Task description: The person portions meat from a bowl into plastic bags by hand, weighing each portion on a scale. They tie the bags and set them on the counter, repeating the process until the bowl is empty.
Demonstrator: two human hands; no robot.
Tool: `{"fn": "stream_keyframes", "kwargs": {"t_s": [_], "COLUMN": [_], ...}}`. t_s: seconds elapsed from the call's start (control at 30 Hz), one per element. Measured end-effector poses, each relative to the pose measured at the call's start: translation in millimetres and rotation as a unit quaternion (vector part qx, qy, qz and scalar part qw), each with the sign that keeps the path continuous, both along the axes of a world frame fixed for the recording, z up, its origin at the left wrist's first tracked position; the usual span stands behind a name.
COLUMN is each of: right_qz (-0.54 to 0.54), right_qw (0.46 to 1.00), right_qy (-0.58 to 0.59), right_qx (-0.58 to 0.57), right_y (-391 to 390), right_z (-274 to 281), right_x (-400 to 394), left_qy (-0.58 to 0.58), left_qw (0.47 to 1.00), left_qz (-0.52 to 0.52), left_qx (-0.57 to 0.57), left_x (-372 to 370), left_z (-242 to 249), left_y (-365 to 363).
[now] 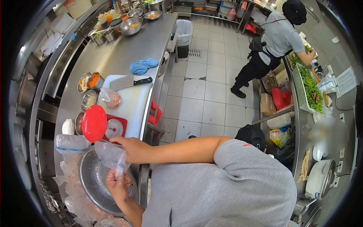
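Note:
A clear plastic bag [110, 154] is stretched between my two hands above a large metal bowl [87, 177]. My right hand [133, 150] grips its upper side. Lower down, my left hand [116, 184] pinches the bag's other end. Pinkish minced meat [128, 180] shows inside the bowl, partly behind my left hand. Just beyond the bowl stands a red kitchen scale [114, 128] with a round red pan [94, 123]. A tied bag of minced meat [111, 99] rests on the white cutting board [132, 100], near a cleaver [126, 82].
Filled plastic bags [81, 196] pile up left of the bowl, by a roll of bags [71, 143]. Small metal bowls [90, 99] line the board. A blue cloth [143, 66] lies farther along the counter. A co-worker [278, 41] handles greens near a basket [304, 89].

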State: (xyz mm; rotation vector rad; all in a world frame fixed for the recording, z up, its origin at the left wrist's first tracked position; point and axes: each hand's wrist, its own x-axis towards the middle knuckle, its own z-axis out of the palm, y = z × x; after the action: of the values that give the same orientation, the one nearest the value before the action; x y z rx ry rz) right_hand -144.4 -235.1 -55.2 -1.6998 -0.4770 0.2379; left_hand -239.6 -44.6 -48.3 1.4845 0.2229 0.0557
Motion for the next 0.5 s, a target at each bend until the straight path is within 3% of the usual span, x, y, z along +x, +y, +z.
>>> {"fn": "stream_keyframes", "kwargs": {"t_s": [0.03,0.07,0.13,0.17,0.2,0.23,0.27,0.33,0.37,0.43,0.47,0.5], "right_qz": [-0.032,-0.031,-0.003,-0.003,0.01,0.024,0.023,0.348,0.347,0.366,0.367,0.274], "right_qw": [0.998,0.998,0.989,0.99,0.983,0.969,0.969,0.877,0.878,0.906,0.906,0.956], "right_qy": [0.017,0.015,0.137,0.136,0.126,0.115,0.114,0.213,0.212,0.019,0.019,-0.036], "right_qx": [0.044,0.044,0.047,0.048,0.133,0.218,0.218,0.254,0.255,0.213,0.213,0.101], "right_y": [-2,-1,3,4,5,5,3,-2,-3,-2,-3,-3], "right_z": [0,-5,-14,-15,-14,-13,-10,-1,4,10,10,10], "right_x": [2,4,10,12,13,14,14,10,6,-2,-2,0], "left_qy": [0.024,0.022,0.02,0.027,0.026,0.0,-0.026,-0.013,0.003,-0.027,-0.057,-0.058], "left_qw": [0.994,0.995,0.992,0.983,0.982,0.974,0.949,0.958,0.96,0.95,0.938,0.937], "left_qz": [-0.09,-0.09,-0.114,-0.092,-0.093,0.008,0.11,0.168,0.225,0.225,0.224,0.225], "left_qx": [-0.049,-0.049,0.051,0.159,0.16,0.228,0.293,0.231,0.167,0.214,0.26,0.26], "left_x": [-4,-5,-2,4,8,16,21,29,31,32,32,32], "left_z": [6,10,28,40,22,-10,-28,-19,-16,-21,-23,-17], "left_y": [2,0,-22,-37,-25,-2,11,10,10,16,19,14]}}
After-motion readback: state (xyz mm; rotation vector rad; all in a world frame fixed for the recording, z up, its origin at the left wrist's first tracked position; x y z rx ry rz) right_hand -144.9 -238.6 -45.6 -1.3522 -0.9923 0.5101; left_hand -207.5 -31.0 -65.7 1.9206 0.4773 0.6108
